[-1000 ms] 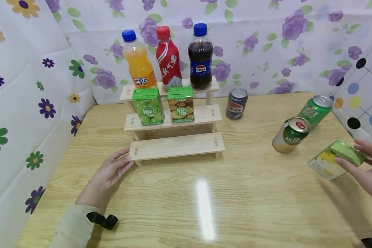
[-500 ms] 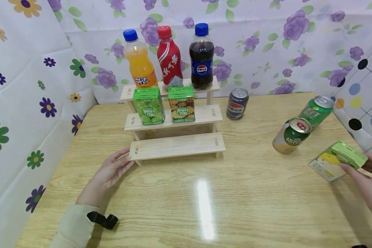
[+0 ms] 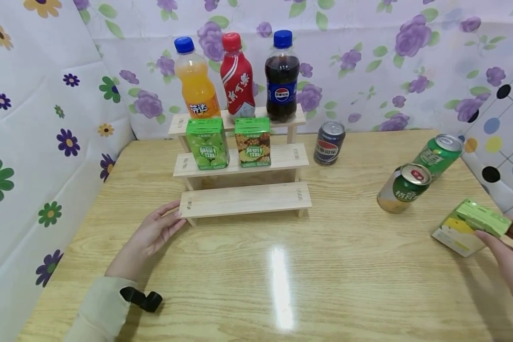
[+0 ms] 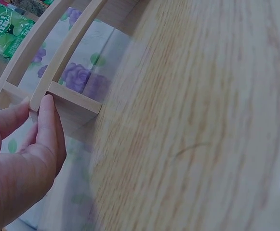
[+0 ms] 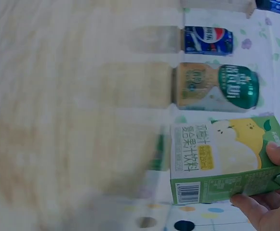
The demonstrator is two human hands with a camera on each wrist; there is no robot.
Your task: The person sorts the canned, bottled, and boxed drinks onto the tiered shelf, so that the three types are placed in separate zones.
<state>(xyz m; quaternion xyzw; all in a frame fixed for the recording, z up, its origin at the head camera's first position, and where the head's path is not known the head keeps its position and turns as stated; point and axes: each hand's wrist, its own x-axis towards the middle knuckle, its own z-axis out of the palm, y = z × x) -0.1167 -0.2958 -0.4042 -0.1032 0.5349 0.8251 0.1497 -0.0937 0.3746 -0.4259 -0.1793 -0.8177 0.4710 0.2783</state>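
Observation:
My left hand pinches the left end of the lowest board of a three-step wooden shelf; in the left wrist view thumb and fingertips meet at the board's corner. At the right, my right hand grips a green-and-white juice box near its top, thumb on one side and fingers on another. Pears show on the box's front in the right wrist view, with a barcode on its lower side. Two juice boxes, one with green grapes and one with pineapple, stand on the middle step.
Orange soda, a red bottle and a cola bottle line the top step. A dark blue can stands right of the shelf. Near the right hand are a white-and-green can and a green can.
The right hand's fingers have closed in on the juice box, and hand and box have shifted slightly right and toward me. My left hand has stayed at the shelf.

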